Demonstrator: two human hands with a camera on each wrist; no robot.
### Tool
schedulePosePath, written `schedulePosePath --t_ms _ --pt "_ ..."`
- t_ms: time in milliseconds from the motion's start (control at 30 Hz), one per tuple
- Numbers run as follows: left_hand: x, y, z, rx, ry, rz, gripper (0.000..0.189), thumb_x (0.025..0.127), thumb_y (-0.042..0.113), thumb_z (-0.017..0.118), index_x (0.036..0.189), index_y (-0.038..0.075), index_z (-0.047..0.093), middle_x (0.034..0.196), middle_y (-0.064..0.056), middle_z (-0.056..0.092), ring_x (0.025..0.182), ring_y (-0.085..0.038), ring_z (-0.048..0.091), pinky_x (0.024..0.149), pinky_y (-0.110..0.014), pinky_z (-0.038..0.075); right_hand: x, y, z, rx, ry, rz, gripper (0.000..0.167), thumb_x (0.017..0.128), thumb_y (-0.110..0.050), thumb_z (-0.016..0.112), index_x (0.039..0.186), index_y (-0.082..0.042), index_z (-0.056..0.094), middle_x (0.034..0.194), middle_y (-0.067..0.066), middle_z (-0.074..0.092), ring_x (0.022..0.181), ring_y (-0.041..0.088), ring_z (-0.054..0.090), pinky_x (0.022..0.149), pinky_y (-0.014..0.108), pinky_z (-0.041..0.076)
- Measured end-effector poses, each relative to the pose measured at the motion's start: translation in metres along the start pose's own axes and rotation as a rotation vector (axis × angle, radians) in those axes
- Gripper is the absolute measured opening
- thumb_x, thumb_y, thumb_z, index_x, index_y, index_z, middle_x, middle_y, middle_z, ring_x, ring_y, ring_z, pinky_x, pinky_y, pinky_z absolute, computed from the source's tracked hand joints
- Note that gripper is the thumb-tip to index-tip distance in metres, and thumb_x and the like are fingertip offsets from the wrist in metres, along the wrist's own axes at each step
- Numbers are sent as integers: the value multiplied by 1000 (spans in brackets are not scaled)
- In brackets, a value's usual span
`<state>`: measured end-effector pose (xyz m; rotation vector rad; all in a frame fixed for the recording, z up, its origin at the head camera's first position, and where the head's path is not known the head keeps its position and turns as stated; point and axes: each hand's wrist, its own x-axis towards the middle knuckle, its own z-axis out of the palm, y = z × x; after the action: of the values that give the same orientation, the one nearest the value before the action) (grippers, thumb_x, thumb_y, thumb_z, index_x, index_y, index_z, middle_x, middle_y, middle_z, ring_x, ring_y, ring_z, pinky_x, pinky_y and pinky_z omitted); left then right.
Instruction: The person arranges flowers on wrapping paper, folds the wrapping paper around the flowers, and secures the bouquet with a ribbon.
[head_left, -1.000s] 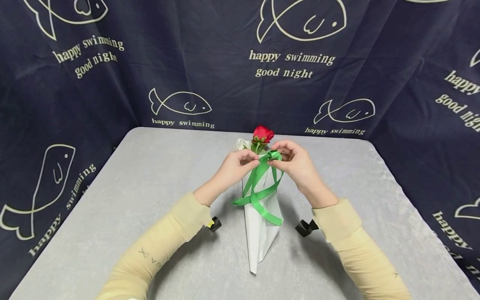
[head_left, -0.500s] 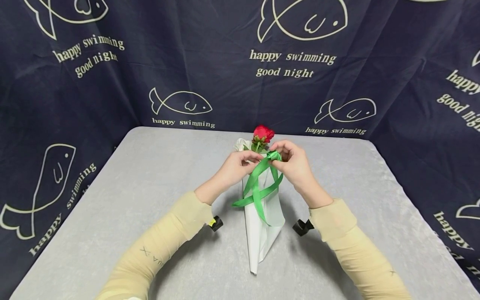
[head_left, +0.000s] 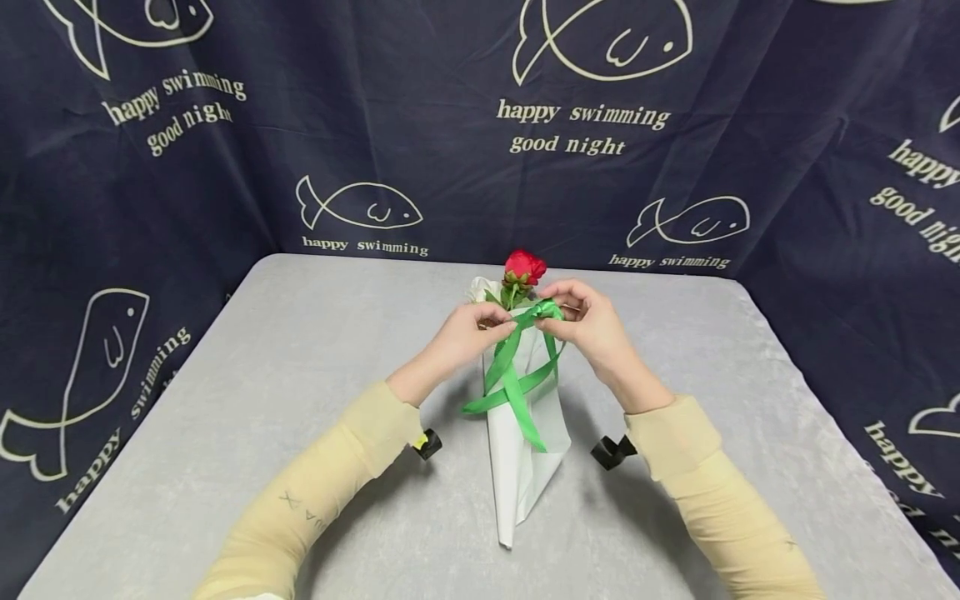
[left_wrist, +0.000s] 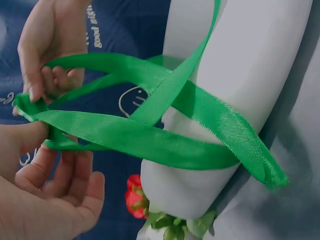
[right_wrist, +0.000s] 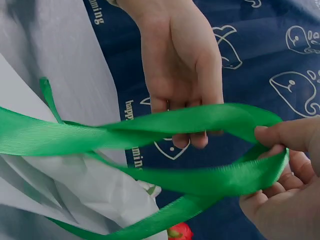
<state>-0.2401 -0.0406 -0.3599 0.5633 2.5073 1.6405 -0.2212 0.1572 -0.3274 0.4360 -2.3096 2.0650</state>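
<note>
A cone of white wrapping paper [head_left: 507, 467] stands or leans at the middle of the table, a red rose [head_left: 525, 267] and a white flower [head_left: 483, 289] showing at its top. Green ribbon [head_left: 517, 387] hangs crossed in front of the paper. My left hand [head_left: 468, 333] pinches a strand of it between thumb and fingers, seen close in the left wrist view beside the ribbon loops [left_wrist: 130, 135]. To its right, my right hand [head_left: 592, 329] pinches the looped, bunched part; in the right wrist view its thumb [right_wrist: 285, 135] presses on the loop.
A grey cloth-covered table [head_left: 337, 333] lies under everything. Dark blue curtain [head_left: 465, 167] printed with fish and lettering surrounds it at the back and sides. Black straps [head_left: 613, 452] show by the cuffs of both beige sleeves [head_left: 300, 500].
My left hand moved right toward the bunched ribbon, then back left with a strand between its fingers. The lower ribbon tail swung left and now hangs straighter. The right hand keeps its hold.
</note>
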Motion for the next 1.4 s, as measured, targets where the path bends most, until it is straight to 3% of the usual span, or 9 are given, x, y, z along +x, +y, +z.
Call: schedulePosePath --t_ms 167,300,433,567,767,900,1067,1400 --pt "-3 0 -7 -124 -11 10 13 92 17 61 94 5 65 76 -4 66 76 -18 62 74 -27 48 0 2 -9 22 -49 64 31 80 8 67 108 -1 57 84 -6 64 64 5 55 56 18 45" --pt "-7 -2 -13 -153 -5 7 13 93 16 60 94 4 64 67 -5 56 61 -14 55 62 -26 47 -1 1 -14 22 -104 102 24 86 3 63 109 -2 59 85 -3 63 56 8 47 51 21 40" --pt "-12 -2 -20 -152 -2 -20 14 92 19 61 97 6 65 71 -3 52 51 -10 45 50 -23 42 -2 -2 -20 18 -134 131 17 89 -3 61 105 -8 62 83 -3 62 49 7 37 45 20 28" --pt "-18 -1 -30 -95 -10 -10 14 91 22 63 95 9 67 72 -1 54 45 -10 39 46 -23 36 -3 -5 -27 21 -153 122 13 89 -4 61 101 -11 63 78 -4 59 44 6 26 43 24 17" --pt "-22 -2 -49 102 -20 101 13 88 23 66 88 11 72 82 2 67 71 -11 52 68 -27 44 -6 -10 -42 -51 -158 141 12 88 -5 64 98 -11 64 69 -7 55 42 7 22 43 28 15" --pt "-26 -6 -62 186 -53 128 14 88 25 66 87 15 75 86 2 70 76 -14 54 69 -30 44 -8 -14 -49 -143 -165 171 11 86 -10 68 96 -14 66 74 -6 60 42 6 25 40 24 19" --pt "-35 -14 -74 252 -72 111 14 89 25 65 87 15 75 87 3 71 79 -13 56 70 -30 45 -10 -16 -58 -213 -190 186 12 85 -11 69 95 -15 67 79 -5 63 42 4 26 39 24 20" --pt "-49 -36 -91 293 -49 20 14 89 27 65 87 16 75 91 0 71 88 -16 60 75 -33 46 -17 -6 -79 -301 -204 249 16 85 -17 70 100 -12 65 80 -5 63 43 5 27 39 24 24"
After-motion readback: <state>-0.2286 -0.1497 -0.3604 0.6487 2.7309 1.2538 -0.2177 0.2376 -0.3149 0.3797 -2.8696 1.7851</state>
